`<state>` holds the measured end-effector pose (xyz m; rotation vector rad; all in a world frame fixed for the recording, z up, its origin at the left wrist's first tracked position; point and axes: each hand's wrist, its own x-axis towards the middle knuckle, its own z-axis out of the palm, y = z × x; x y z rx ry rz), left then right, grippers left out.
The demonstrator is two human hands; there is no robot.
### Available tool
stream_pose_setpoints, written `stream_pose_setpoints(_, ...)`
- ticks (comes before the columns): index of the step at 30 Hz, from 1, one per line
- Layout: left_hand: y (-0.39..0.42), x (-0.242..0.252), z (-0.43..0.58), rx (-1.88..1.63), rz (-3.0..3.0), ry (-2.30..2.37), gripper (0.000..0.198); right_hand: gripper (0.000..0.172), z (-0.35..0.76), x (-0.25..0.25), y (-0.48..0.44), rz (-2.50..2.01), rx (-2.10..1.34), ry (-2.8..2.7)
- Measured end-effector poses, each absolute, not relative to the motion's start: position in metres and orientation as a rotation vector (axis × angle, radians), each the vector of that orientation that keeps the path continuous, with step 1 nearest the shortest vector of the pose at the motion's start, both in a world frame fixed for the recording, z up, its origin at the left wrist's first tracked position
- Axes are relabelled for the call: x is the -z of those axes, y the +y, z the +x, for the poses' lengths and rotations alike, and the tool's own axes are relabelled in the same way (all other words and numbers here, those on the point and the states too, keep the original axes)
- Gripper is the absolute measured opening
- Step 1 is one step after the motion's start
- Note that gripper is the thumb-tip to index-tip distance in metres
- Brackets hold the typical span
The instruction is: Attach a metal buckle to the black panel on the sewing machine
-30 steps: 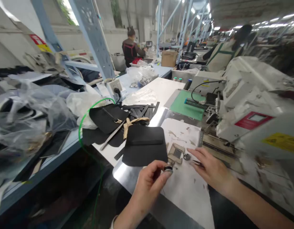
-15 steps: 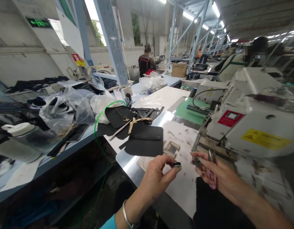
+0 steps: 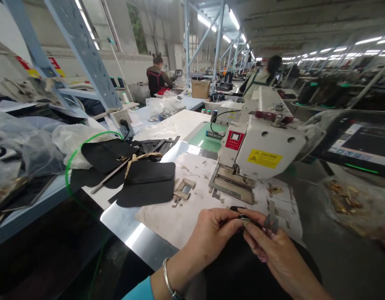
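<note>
The left hand (image 3: 208, 233) and right hand (image 3: 273, 246) met low and right of centre, over the near edge of a table (image 3: 158, 252). The left fingers pinched a small round bobbin (image 3: 244, 218), dark with a pale rim, between thumb and forefinger. The right thumb and forefinger met it from the other side, while that hand also gripped metal snips (image 3: 272, 223), whose grey blades stuck up between the fingers. Whether the right fingers held anything more under the bobbin could not be told. A silver bangle (image 3: 167, 277) circled the left wrist, above a blue sleeve (image 3: 139, 291).

Beyond the hands stood a white sewing machine (image 3: 264, 146) with a red label and a yellow caution sticker. A white sheet (image 3: 192, 218) lay in front of it, dotted with scraps, and bore a small square frame (image 3: 184, 189). Just left of the frame lay a black panel (image 3: 145, 185) with a strip across it, and farther left more black pieces (image 3: 106, 155), beside a tan tie (image 3: 142, 157). A green hose (image 3: 68, 175) curved past the table's left side. At right were a tilted screen (image 3: 361, 146) and a clear bag (image 3: 345, 204) of brass-coloured parts. Two people worked in the background
</note>
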<state>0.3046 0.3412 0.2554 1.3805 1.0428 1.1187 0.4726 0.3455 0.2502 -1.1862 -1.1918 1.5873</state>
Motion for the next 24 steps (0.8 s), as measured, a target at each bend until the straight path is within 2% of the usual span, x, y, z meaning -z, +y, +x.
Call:
stream_pose_setpoints(6, 0.348, -0.257, 0.292, -0.981, 1.572, 1.216, 0.022, 0.044, 0.489, -0.245, 0.347, -1.203, -1.654, -0.887)
stream_pose_setpoints(9, 0.352, -0.258, 0.273, -0.82, 1.799, 1.479, 0.019, 0.045, 0.492, -0.243, 0.35, -1.208, -1.644, -0.859)
stream_pose_setpoints(12, 0.354, -0.264, 0.267, -0.876, 2.108, 1.775, 0.018, 0.05, 0.492, -0.24, 0.353, -1.245, -1.58, -1.006)
stream_pose_setpoints(16, 0.352, -0.267, 0.294, -1.057, 2.052, 1.367, 0.032, 0.053, 0.492, -0.239, 0.355, -1.299, -1.451, -1.338)
stream_pose_setpoints(19, 0.351, -0.254, 0.318, -1.109, 1.811, 1.154, 0.026, 0.05, 0.495, -0.238, 0.356, -1.294, -1.37, -1.498)
stream_pose_setpoints(24, 0.35, -0.233, 0.328, -1.246, 1.703, 1.151, 0.015, 0.04, 0.502, -0.233, 0.36, -1.361, -1.28, -1.547)
